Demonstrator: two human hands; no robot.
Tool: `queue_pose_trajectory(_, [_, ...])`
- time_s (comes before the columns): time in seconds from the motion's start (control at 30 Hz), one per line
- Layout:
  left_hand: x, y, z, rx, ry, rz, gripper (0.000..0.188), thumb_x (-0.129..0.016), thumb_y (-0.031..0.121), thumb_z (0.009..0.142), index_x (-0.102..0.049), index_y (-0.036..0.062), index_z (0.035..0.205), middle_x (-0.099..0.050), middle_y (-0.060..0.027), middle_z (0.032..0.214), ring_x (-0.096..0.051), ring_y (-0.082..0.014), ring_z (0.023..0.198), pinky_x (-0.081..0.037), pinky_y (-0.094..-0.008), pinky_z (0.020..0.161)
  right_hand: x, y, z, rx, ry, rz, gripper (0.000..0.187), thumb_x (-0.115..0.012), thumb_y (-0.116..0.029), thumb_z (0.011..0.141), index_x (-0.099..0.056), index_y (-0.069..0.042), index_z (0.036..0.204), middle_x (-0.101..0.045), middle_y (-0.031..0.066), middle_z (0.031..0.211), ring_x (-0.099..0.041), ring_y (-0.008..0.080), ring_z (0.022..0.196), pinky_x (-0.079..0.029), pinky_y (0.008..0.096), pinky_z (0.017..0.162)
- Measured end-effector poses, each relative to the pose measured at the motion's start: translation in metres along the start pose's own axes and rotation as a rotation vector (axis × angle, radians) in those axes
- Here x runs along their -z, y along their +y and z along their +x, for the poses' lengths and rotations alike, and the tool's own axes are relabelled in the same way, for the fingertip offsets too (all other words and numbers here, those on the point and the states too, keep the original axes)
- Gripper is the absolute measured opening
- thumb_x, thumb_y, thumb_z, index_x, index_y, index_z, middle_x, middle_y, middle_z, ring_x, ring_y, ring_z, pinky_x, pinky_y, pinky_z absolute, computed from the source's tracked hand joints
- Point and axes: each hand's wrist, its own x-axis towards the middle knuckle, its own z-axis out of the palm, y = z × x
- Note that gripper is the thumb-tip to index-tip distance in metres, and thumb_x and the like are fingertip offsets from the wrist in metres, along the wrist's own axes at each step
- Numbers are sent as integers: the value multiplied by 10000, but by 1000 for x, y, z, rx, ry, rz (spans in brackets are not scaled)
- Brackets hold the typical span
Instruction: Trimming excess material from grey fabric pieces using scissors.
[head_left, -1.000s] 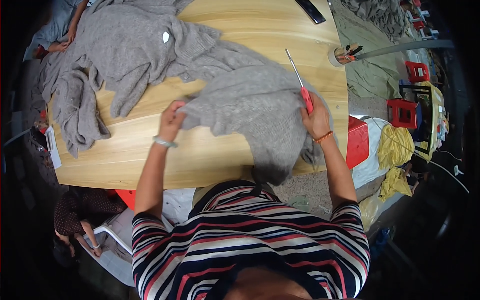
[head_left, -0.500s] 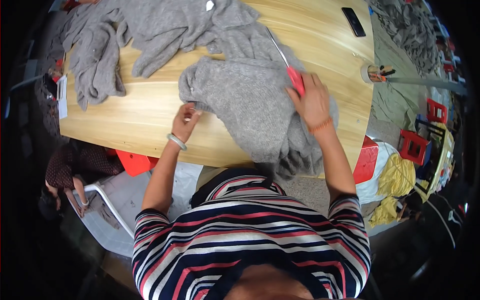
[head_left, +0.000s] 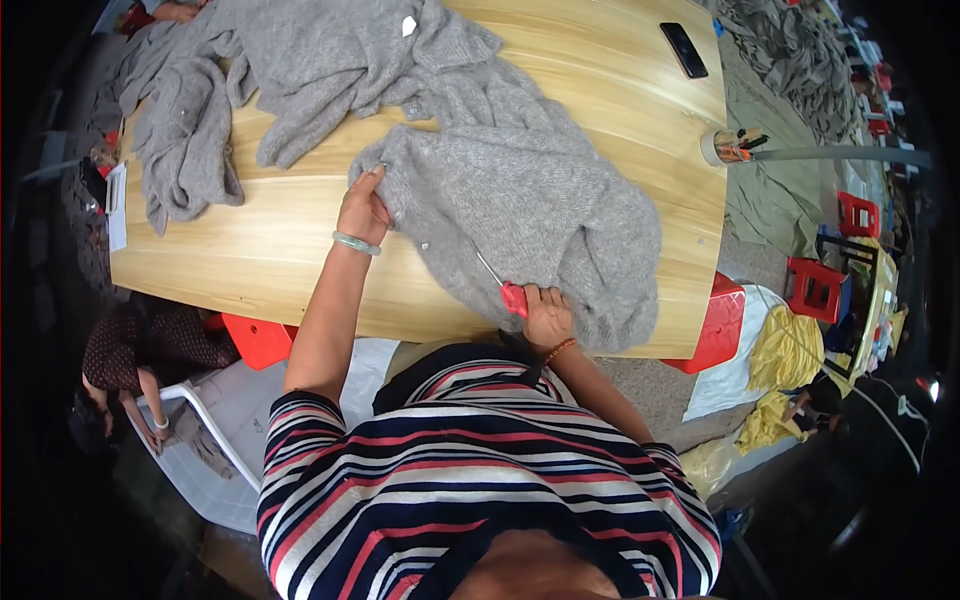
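Observation:
A grey knit garment point(head_left: 520, 190) lies bunched on the wooden table in front of me. My left hand point(head_left: 365, 210) pinches its left edge, thumb and fingers closed on the knit. Below that grip a small pale speck, perhaps a tag, shows on the cloth. At the table's near edge my right hand point(head_left: 549, 318) is wrapped around a red-handled tool point(head_left: 513, 299) with a thin metal shaft. The shaft points up and left over the garment's lower part. Whether it touches the knit I cannot tell.
More grey knit garments point(head_left: 320, 70) cover the far left of the table point(head_left: 620, 110). A phone point(head_left: 684, 50) and a pen cup point(head_left: 717, 148) sit near the right edge. Red stools point(head_left: 255, 340) stand below. Another person point(head_left: 135, 345) bends over a pale bin at lower left.
My right hand has come down and left with the red-handled tool, from the garment's upper right to its near side. My left hand has moved up onto the garment's left edge. The garment's near part is spread differently.

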Motion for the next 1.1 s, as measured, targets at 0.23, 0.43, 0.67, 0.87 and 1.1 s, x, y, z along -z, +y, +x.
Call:
queue_pose_trajectory(0.23, [-46, 23, 8, -87, -242, 16, 185, -612, 90, 947, -615, 75, 1132, -687, -57, 1099, -669, -172, 993, -544, -333, 883, 145, 57, -37, -83, 416, -133, 412, -619, -35, 783, -598, -79, 1192, -643, 171, 1061, -594, 372, 988, -444, 481, 872])
queue_pose_trajectory(0.43, [-69, -78, 17, 143, -212, 189, 278, -690, 59, 889, -567, 90, 1137, -680, -41, 1010, -689, -152, 807, -576, -287, 591, 212, 115, -33, -322, 493, -337, 296, -645, -106, 797, -606, -59, 1086, -622, 161, 961, -615, 355, 874, -462, 447, 725])
queue_pose_trajectory(0.67, [-74, -63, 27, 152, -166, 72, 163, -699, 109, 909, -627, 79, 1052, -694, -42, 951, -684, -143, 783, -574, -285, 600, 214, -10, 0, 30, 194, -16, 279, -695, -241, 861, -629, -65, 1067, -669, 179, 823, -652, 377, 798, -495, 466, 717])
queue_pose_trajectory(0.87, [-49, -92, 38, 129, -138, 148, 113, -672, 113, 935, -646, 52, 1027, -697, -44, 930, -671, -134, 739, -540, -267, 579, 220, -44, 46, 139, -49, -34, 271, -633, -306, 910, -588, -39, 907, -642, 192, 660, -660, 389, 659, -523, 483, 611])
queue_pose_trajectory(1.1, [7, -133, 48, 13, 36, 82, 196, -662, 197, 951, -630, 37, 1059, -690, -49, 932, -667, -139, 733, -534, -265, 565, 223, -18, 63, 286, -174, -46, 252, -637, -290, 903, -600, -41, 921, -652, 197, 690, -664, 396, 691, -524, 485, 628])
